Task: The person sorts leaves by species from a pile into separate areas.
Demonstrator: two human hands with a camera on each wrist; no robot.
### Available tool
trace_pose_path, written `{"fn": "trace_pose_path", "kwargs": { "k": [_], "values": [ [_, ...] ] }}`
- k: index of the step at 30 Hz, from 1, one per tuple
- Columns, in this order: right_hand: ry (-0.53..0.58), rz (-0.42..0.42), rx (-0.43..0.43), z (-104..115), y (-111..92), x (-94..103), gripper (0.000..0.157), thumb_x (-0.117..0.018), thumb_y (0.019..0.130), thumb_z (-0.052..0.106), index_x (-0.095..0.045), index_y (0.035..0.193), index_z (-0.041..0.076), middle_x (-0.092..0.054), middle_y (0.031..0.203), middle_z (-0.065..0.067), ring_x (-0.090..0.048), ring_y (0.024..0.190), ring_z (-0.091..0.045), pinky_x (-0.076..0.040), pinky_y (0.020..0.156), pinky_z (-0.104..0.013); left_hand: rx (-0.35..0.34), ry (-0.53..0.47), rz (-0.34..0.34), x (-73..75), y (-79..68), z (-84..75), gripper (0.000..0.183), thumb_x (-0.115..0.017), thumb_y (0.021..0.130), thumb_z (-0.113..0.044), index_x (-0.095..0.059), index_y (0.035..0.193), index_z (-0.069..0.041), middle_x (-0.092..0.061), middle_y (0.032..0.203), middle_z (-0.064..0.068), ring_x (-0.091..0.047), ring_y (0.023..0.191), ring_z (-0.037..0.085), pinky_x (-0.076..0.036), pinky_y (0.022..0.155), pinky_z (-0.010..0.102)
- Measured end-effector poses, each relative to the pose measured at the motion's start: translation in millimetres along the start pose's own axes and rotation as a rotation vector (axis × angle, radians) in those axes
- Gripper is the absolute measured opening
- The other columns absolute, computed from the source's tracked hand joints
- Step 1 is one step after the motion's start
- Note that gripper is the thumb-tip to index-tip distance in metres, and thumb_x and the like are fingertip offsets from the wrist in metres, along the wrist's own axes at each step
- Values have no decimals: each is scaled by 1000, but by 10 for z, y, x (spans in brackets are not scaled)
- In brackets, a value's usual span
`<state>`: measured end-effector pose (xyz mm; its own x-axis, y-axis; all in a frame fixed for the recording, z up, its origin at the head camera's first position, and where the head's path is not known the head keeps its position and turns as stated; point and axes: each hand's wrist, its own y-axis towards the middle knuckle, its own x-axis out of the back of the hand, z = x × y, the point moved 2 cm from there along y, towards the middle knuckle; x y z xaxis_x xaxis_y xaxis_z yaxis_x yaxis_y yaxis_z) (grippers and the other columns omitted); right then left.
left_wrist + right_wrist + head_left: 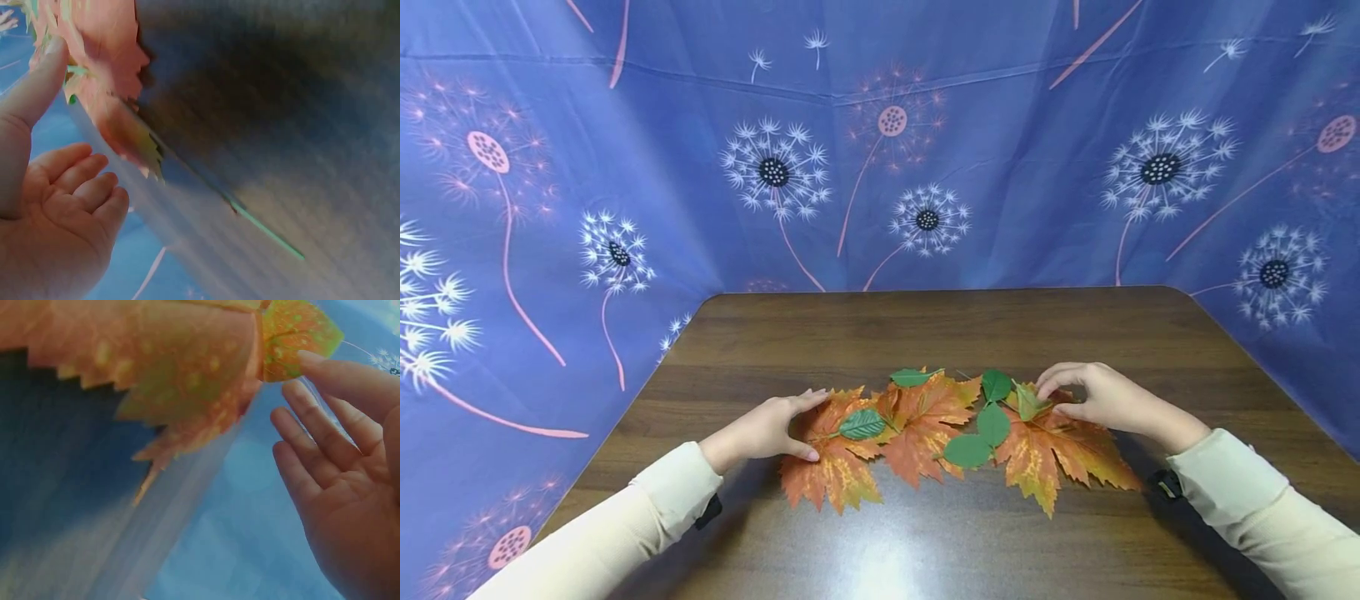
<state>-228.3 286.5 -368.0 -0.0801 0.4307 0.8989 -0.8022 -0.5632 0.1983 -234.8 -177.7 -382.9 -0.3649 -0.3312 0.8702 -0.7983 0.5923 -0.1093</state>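
Note:
A row of orange maple leaves, seemingly artificial, lies on the wooden table, with small green leaves laid over them. My left hand [772,427] rests at the outer edge of the left maple leaf [835,475], fingers extended and thumb on it. On that leaf lies a veined green leaf [862,424]. My right hand [1105,402] pinches a small yellow-green leaf [1028,402] over the right maple leaf [1037,454]. In the right wrist view, the thumb [319,365] overlaps the small leaf, whose face there looks speckled orange and green. The middle maple leaf [928,412] lies between the hands.
Smooth green leaves [967,451] sit between the middle and right maple leaves, another [912,377] at the back. A thin green stem [269,231] sticks out in the left wrist view. Behind the wooden table [925,329] hangs a blue dandelion-print cloth [1015,192].

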Motion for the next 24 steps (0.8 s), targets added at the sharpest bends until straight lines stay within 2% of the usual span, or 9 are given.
{"fn": "trace_pose_path", "kwargs": {
  "k": [5, 10, 14, 18, 24],
  "values": [
    [44, -64, 28, -48, 30, -67, 26, -79, 75, -1, -73, 85, 23, -71, 96, 1, -63, 89, -4, -53, 64, -29, 19, 27, -22, -54, -25, -7, 87, -83, 75, -29, -41, 147, -2, -40, 148, 24, -39, 137, 41, -35, 109, 54],
    [93, -89, 4, -81, 43, -75, 19, -78, 78, 3, -74, 81, 21, -72, 91, 1, -64, 86, -2, -55, 64, -27, 33, 31, -20, -93, -31, -14, 85, -83, 76, -27, -43, 145, 0, -43, 147, 24, -41, 136, 42, -36, 109, 53],
    [104, -116, -39, -122, 53, -72, 19, -78, 79, 3, -75, 82, 21, -73, 90, 3, -64, 85, 0, -56, 71, -33, 48, 11, -22, -105, -26, -24, 85, -83, 76, -25, -42, 146, -1, -41, 149, 22, -39, 137, 42, -35, 110, 53],
    [113, -109, -103, -161, 60, -70, 18, -76, 81, 4, -75, 85, 22, -73, 91, 6, -63, 87, 2, -56, 76, -37, 48, 26, -27, -112, -24, -20, 86, -83, 75, -27, -42, 146, -1, -41, 149, 21, -39, 137, 43, -36, 109, 54],
    [175, -65, -207, -204, 67, -49, 8, -75, 84, 12, -75, 90, 17, -74, 92, 2, -64, 87, -3, -54, 73, -29, 53, 9, -42, -143, -30, 0, 86, -83, 75, -27, -42, 146, -1, -40, 149, 22, -38, 137, 43, -34, 110, 54]
  ]
}}
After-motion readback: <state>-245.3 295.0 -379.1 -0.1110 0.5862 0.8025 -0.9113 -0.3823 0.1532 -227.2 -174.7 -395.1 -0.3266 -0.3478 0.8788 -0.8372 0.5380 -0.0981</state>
